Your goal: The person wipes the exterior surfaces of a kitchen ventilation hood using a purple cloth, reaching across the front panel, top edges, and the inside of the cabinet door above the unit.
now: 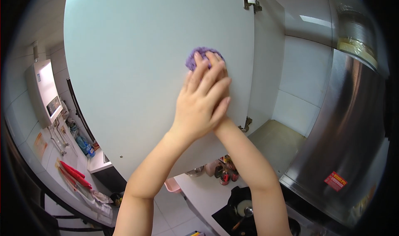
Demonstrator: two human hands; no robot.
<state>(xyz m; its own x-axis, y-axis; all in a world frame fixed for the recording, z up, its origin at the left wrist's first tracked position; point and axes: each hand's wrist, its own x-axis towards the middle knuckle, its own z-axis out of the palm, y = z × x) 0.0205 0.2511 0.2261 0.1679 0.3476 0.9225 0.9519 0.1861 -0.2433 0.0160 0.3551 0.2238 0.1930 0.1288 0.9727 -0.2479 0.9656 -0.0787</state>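
A fuzzy purple cloth lies flat against the pale inner face of an open cabinet door. My right hand presses it to the door and is mostly hidden under my left hand. The left hand rests across the back of the right, fingers apart and pointing up. Some fingertips overlap the cloth's lower part. Both forearms reach up from the bottom of the view.
Hinges join the door to the open cabinet. At right is a stainless range hood with a metal pot above. Below, a wok with a ladle stands by bottles. A water heater hangs left.
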